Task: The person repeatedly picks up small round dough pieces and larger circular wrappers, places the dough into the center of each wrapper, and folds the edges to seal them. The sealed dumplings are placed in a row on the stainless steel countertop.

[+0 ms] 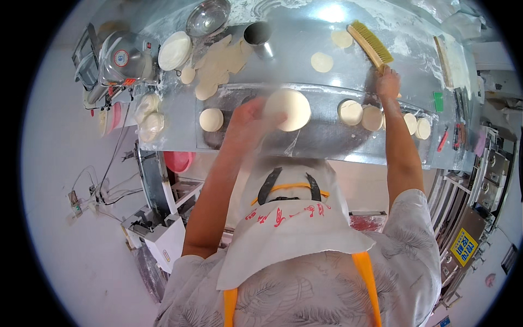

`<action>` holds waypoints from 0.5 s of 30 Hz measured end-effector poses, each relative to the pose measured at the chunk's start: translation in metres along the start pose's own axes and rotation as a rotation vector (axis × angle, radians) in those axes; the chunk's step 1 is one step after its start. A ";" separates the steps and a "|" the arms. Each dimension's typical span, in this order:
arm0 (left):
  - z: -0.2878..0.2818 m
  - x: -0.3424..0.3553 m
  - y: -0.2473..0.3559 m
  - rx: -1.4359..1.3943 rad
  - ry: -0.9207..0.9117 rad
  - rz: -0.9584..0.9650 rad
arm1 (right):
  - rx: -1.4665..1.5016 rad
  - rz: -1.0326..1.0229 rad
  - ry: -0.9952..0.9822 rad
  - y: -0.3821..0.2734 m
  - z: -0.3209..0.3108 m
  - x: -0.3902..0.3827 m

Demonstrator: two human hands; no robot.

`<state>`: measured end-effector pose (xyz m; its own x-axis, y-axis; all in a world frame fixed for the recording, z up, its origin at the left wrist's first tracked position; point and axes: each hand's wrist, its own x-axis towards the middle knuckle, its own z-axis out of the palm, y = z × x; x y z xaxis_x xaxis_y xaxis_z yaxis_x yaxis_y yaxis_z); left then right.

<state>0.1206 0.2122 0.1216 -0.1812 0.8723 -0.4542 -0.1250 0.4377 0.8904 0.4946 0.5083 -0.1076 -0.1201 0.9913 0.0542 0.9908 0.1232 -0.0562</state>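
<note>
My left hand [257, 114] has its fingers closed on the left edge of a pale, round dough disc [291, 109] at the middle of the work surface; part of the hand is hazy. My right hand [387, 83] grips the wooden handle of a long brush with yellow bristles [369, 44], which points toward the back of the table. A short stack of dough rounds [211, 120] lies left of my left hand. Below my right hand, several more rounds [350, 112] stand in a row. Two thin flat circles [322, 62] lie behind them.
The floury steel table [302, 38] also holds a metal cylinder [257, 38], a steel bowl [207, 16], a white bowl [175, 50], irregular dough scraps [215, 68] and a machine [124, 57] at left. Knives [458, 120] and a green scraper [438, 101] lie at right.
</note>
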 end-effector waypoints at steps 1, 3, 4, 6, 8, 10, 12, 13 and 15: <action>0.000 0.000 -0.002 0.042 0.012 0.014 | 0.067 0.000 0.047 -0.010 -0.004 -0.004; 0.002 -0.002 0.003 -0.007 -0.008 -0.014 | 0.195 0.012 0.148 -0.039 -0.013 -0.023; 0.004 -0.002 0.007 -0.033 -0.027 -0.025 | 0.673 0.046 0.122 -0.064 -0.017 -0.041; 0.002 -0.011 0.002 -0.230 -0.046 -0.039 | 1.546 0.188 -0.604 -0.155 -0.096 -0.102; 0.002 0.002 -0.002 -0.118 -0.072 -0.044 | 2.143 0.451 -1.213 -0.192 -0.122 -0.141; -0.004 0.032 -0.008 0.295 -0.030 -0.049 | 2.369 0.403 -1.374 -0.203 -0.118 -0.159; -0.006 0.018 0.012 0.132 -0.155 -0.027 | 2.525 0.362 -1.359 -0.206 -0.109 -0.165; -0.007 0.010 0.020 0.045 -0.208 -0.010 | 2.556 0.417 -1.333 -0.208 -0.119 -0.172; -0.013 0.007 0.010 0.055 -0.210 -0.013 | 2.515 0.533 -1.316 -0.217 -0.126 -0.180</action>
<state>0.1057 0.2200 0.1273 0.0284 0.8902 -0.4547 -0.0714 0.4555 0.8874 0.3089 0.2975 0.0203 -0.8179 0.4492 -0.3596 -0.4580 -0.8865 -0.0658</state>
